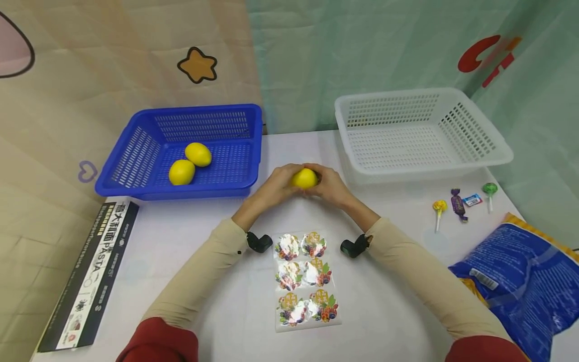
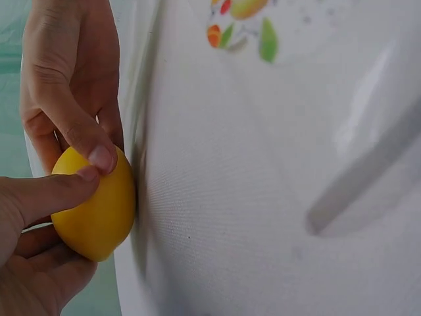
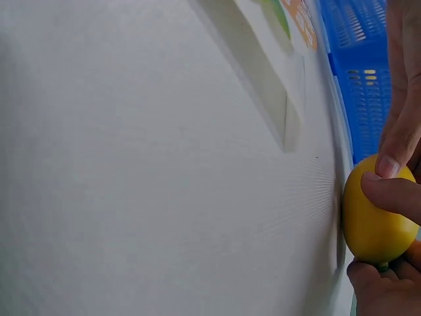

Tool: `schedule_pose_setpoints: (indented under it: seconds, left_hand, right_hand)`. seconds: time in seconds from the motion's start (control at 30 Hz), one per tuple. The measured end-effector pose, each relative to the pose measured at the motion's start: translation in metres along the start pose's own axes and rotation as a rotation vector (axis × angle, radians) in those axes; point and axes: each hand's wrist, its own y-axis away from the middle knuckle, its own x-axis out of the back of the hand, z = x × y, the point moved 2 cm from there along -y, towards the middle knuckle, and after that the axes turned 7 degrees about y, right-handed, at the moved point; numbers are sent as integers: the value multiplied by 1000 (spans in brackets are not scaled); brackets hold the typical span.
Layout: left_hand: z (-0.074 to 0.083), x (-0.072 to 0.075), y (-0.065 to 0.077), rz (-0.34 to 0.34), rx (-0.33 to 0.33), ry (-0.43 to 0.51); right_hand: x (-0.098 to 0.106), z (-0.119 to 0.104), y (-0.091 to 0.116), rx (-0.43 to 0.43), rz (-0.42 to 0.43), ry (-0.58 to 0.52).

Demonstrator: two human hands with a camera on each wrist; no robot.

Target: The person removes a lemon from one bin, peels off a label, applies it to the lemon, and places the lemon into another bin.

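The held lemon (image 1: 304, 178) is smooth, with a soft sheen. Both the blue basket (image 1: 194, 191) and the white basket (image 1: 409, 174) look like moulded plastic. The sticker sheet (image 1: 304, 275) is glossy, reflecting bright patches; the blue bag (image 1: 524, 281) is shiny, creased plastic film. The curtain (image 1: 298, 60) looks like matt, wrinkled fabric.

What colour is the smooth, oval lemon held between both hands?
The oval lemon is bright yellow; it shows best in the left wrist view.

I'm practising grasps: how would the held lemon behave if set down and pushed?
The lemon would probably roll, given its rounded sides, but its pointed tip may make it veer. It seems firm: no dent shows beside the thumbs. Its smooth skin might slip.
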Motion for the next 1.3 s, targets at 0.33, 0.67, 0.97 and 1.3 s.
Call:
schedule_pose_setpoints:
  seconds: [0.33, 0.67, 0.97, 1.3]
  left_hand:
    - [-3, 1, 0, 4, 73, 30]
    - [2, 8, 3, -16, 55, -24]
    - [16, 13, 11, -19, 16, 7]
    - [52, 44, 48, -55, -159, 189]
  right_hand:
    - [13, -17, 31, -105, 81, 202]
    - [-5, -28, 100, 130, -210, 395]
    - [-8, -19, 100, 75, -229, 199]
    - [26, -24, 87, -86, -160, -304]
